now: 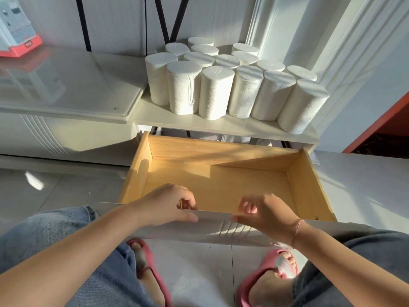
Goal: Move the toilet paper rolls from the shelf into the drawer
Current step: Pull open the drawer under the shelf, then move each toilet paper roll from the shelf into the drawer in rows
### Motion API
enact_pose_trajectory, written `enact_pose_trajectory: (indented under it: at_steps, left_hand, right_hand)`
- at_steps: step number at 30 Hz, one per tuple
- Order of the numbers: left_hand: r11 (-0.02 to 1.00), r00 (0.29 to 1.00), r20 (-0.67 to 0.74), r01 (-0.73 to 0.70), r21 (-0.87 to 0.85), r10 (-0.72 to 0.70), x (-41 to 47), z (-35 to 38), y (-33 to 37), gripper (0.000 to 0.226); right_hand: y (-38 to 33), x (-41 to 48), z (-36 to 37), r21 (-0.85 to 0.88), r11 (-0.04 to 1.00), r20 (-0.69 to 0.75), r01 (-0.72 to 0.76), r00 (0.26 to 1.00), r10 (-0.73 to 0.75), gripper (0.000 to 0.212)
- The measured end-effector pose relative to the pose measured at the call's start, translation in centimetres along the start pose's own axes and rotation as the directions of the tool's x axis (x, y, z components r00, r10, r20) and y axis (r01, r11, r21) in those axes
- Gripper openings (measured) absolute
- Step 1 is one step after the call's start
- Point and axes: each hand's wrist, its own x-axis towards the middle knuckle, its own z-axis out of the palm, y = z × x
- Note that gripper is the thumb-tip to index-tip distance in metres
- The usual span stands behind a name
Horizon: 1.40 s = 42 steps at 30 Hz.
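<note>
Several white toilet paper rolls [215,91] stand upright, packed close together on a white shelf [155,116]. Directly below it a wooden drawer [307,182] is pulled out, with nothing inside. My left hand [163,204] grips the top edge of the white drawer front [212,227], fingers curled inside and thumb on the outer face. A short way to its right, my right hand [270,216] holds the same edge in the same way. Both hands are well below and in front of the rolls.
A glossy white cabinet top [70,85] adjoins the shelf on the left, with a white and red box [17,29] at its far corner. White door trim [345,41] rises to the right of the rolls. My knees and pink slippers [272,273] are on the tiled floor under the drawer front.
</note>
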Motion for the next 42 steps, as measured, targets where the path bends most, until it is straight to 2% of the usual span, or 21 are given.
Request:
enact_pose_trajectory:
  at_steps: [2, 5, 7, 9, 12, 15, 19, 23, 28, 32, 35, 37, 39, 42]
  left_hand:
    - [0.998, 0.999, -0.002, 0.037, -0.056, -0.038, 0.2, -1.0, -0.4, 0.032]
    - [0.996, 0.975, -0.206, 0.071, -0.06, -0.082, 1.1, -3.2, -2.0, 0.047]
    - [0.995, 0.914, -0.394, 0.096, -0.016, -0.095, 1.7, -4.6, -3.7, 0.053]
    - [0.979, 0.846, -0.498, 0.199, -0.035, -0.19, 1.9, -5.6, -5.6, 0.059]
    - [0.945, 0.803, -0.515, 0.322, -0.051, -0.301, 1.9, -6.0, -8.2, 0.073]
    - [0.952, 0.823, -0.49, 0.3, -0.052, -0.286, 2.1, -5.7, -9.8, 0.079]
    - [0.942, 0.827, -0.47, 0.335, -0.029, -0.308, 3.3, -5.7, -11.3, 0.082]
    - [0.938, 0.844, -0.415, 0.335, -0.084, -0.339, 4.6, -5.6, -11.9, 0.082]
    - [0.96, 0.847, -0.457, 0.199, -0.199, -0.27, 4.8, -5.2, -11.4, 0.093]
    - [0.945, 0.842, -0.44, 0.227, -0.235, -0.311, 4.9, -5.0, -11.6, 0.091]
    - [0.941, 0.848, -0.42, 0.242, -0.236, -0.323, 5.0, -5.0, -11.8, 0.088]
    - [0.942, 0.85, -0.423, 0.226, -0.248, -0.315, 5.0, -5.1, -11.8, 0.088]
    - [0.936, 0.852, -0.403, 0.249, -0.248, -0.333, 5.0, -5.1, -12.0, 0.09]
    - [0.921, 0.851, -0.365, 0.3, -0.25, -0.376, 5.3, -5.1, -12.3, 0.087]
  right_hand:
    - [-0.8, 1.8, -1.0, 0.039, 0.997, -0.074, 0.063, 0.995, -0.06, 0.044]
    - [-2.7, 6.4, -2.6, 0.043, 0.987, -0.253, 0.158, 0.957, -0.142, 0.06]
    - [-4.6, 10.3, -3.4, 0.061, 0.978, -0.36, 0.197, 0.919, -0.163, 0.066]
    - [-6.4, 14.4, -4.1, 0.047, 0.974, -0.466, 0.22, 0.868, -0.174, 0.068]
    - [-7.9, 20.4, -5.8, 0.023, 0.986, -0.614, 0.166, 0.781, -0.117, 0.078]
    - [-7.6, 25.0, -7.5, 0.133, 0.987, -0.708, 0.09, 0.705, 0.031, 0.089]
    - [-6.6, 28.3, -7.8, 0.262, 0.965, -0.741, 0.029, 0.646, 0.181, 0.09]
    - [-5.7, 29.7, -7.9, 0.311, 0.948, -0.769, 0.068, 0.604, 0.209, 0.082]
    - [-5.2, 30.1, -7.3, 0.302, 0.949, -0.762, 0.09, 0.621, 0.184, 0.09]
    - [-4.6, 30.2, -7.1, 0.436, 0.892, -0.683, 0.118, 0.689, 0.242, 0.099]
    - [-5.1, 29.1, -7.2, 0.454, 0.876, -0.706, 0.16, 0.664, 0.245, 0.093]
    - [-5.5, 27.0, -6.9, 0.508, 0.827, -0.709, 0.239, 0.661, 0.244, 0.09]
    - [-5.8, 23.5, -5.6, 0.537, 0.793, -0.67, 0.287, 0.717, 0.194, 0.097]
    - [-6.9, 18.3, -2.7, 0.428, 0.847, -0.603, 0.316, 0.798, 0.007, 0.107]
